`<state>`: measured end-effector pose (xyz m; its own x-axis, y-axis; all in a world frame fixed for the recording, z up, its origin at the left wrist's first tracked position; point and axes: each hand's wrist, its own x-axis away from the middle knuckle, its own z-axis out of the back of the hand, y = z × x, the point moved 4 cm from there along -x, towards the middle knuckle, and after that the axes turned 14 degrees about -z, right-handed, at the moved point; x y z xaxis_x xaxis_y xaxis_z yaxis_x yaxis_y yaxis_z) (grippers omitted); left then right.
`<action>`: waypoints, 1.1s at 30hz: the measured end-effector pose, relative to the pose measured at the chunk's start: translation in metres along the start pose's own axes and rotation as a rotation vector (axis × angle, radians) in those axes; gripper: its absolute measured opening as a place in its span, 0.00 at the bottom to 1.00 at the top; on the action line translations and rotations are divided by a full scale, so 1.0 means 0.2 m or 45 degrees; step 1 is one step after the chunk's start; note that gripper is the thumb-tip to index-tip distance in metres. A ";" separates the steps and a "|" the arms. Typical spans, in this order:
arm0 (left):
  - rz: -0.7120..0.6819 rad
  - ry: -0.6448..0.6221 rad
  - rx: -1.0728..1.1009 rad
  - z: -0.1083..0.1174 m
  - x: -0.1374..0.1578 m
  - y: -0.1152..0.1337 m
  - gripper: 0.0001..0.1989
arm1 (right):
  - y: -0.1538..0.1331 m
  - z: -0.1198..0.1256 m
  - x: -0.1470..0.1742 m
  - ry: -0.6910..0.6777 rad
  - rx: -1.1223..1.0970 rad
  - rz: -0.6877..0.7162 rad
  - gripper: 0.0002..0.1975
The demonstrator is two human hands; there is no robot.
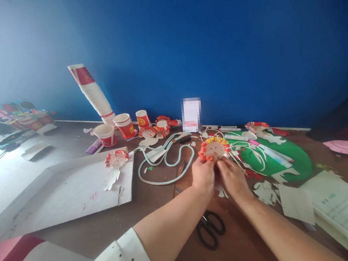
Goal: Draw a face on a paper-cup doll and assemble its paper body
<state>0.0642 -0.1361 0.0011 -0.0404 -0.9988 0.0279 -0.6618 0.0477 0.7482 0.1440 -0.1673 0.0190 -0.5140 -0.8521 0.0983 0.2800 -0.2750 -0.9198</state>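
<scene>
Both hands grip a paper-cup lion (214,146), whose round pale face has drawn features and a curled red and yellow fringe. My left hand (205,174) pinches its lower left edge with the thumb in front. My right hand (231,176) is closed at its lower right; the fingertips there are partly hidden. A pale paper piece (222,191) shows below, between the wrists. Black-handled scissors (210,228) lie on the table beneath my forearms. A similar paper-cup lion (116,161) with a white cut-out body rests on a white board (67,189) to the left.
A tall leaning stack of paper cups (95,96) and several red cups (125,126) stand by the blue wall. A pale blue cable (161,182) coils mid-table. Markers (271,153) lie on a green disc (301,161). Paper scraps (266,193) and a booklet (342,202) are at right.
</scene>
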 end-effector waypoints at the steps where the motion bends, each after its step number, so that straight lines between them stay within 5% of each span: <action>1: 0.015 0.009 0.007 0.00 0.00 0.00 0.16 | 0.01 0.00 0.00 0.001 0.007 -0.011 0.13; 16: 0.084 0.167 0.040 0.00 0.00 0.00 0.12 | 0.07 -0.05 -0.02 0.002 0.023 -0.040 0.14; 33: 0.027 0.131 -0.019 0.02 -0.02 -0.04 0.11 | 0.06 -0.05 -0.03 0.036 -0.040 -0.130 0.12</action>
<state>0.0671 -0.1331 -0.0078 0.0236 -0.9935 0.1111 -0.6500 0.0692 0.7568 0.1416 -0.1618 0.0028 -0.5616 -0.8072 0.1820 0.1992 -0.3454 -0.9171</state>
